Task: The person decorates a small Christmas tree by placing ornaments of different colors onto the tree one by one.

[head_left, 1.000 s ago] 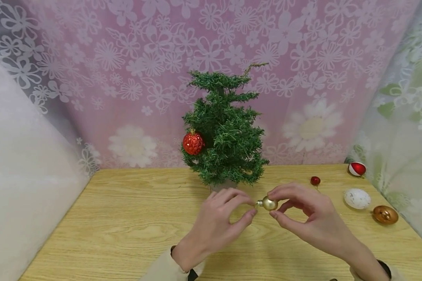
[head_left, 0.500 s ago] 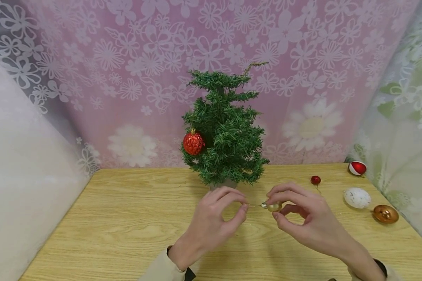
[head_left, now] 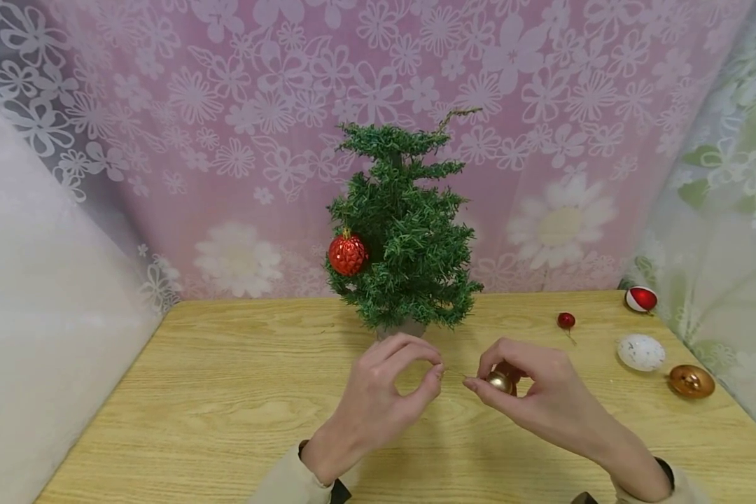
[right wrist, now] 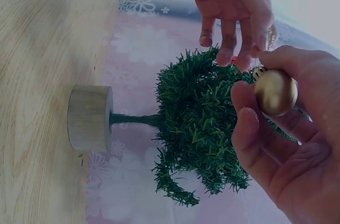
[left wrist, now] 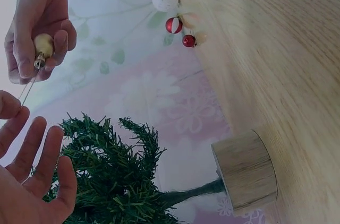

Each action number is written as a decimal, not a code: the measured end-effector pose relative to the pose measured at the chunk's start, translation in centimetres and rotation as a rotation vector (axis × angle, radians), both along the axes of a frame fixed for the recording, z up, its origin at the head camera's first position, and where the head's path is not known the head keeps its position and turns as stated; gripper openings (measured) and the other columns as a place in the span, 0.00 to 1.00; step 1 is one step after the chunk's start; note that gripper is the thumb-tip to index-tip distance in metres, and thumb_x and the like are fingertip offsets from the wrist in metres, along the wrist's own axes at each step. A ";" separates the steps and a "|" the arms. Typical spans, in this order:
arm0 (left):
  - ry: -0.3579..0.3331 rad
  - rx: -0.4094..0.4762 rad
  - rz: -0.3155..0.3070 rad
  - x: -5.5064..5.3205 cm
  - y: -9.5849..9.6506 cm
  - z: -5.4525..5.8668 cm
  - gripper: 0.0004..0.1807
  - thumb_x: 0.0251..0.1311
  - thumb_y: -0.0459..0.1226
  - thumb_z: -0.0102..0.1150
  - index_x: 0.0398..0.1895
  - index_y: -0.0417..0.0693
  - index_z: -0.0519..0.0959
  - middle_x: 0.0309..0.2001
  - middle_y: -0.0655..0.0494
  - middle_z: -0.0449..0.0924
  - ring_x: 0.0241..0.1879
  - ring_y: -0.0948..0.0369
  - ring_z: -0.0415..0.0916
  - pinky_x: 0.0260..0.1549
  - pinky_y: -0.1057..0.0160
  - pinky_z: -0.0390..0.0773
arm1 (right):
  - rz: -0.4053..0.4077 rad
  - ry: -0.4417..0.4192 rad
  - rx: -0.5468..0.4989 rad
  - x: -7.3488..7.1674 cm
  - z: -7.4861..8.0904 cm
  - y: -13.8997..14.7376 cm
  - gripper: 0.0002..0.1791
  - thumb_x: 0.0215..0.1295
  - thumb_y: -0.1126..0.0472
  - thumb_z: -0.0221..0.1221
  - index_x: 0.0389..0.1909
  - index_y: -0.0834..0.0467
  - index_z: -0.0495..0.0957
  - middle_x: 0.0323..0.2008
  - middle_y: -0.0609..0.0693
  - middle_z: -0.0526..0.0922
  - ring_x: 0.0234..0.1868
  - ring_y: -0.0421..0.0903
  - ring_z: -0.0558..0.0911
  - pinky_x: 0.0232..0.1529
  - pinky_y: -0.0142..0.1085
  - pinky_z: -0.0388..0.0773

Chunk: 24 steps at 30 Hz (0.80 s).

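In front of the bristly green artificial tree, the right hand grips 1 shiny round gold bauble. The left hand pinches its thin thread.

Right fingers are holding one shiny gold ball; beyond them, one bushy green tree is bearing one textured red ball; rightward are lying one copper ball, one white ball, one red-and-white ball, one dark-red ball.
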<state>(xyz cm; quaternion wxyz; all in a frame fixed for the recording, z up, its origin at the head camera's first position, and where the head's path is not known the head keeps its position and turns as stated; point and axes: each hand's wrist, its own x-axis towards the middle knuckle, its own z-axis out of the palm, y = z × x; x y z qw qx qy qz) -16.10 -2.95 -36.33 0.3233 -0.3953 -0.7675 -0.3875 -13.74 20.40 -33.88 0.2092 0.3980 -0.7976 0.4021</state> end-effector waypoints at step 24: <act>0.030 -0.123 -0.017 -0.2 -1.4 1.8 0.02 0.64 0.37 0.64 0.35 0.54 0.85 0.47 0.61 0.85 0.46 0.66 0.84 0.49 0.67 0.80 | -0.107 -0.019 0.010 -0.1 0.0 -0.5 0.17 0.64 0.75 0.64 0.43 0.49 0.79 0.39 0.39 0.85 0.34 0.31 0.82 0.35 0.25 0.80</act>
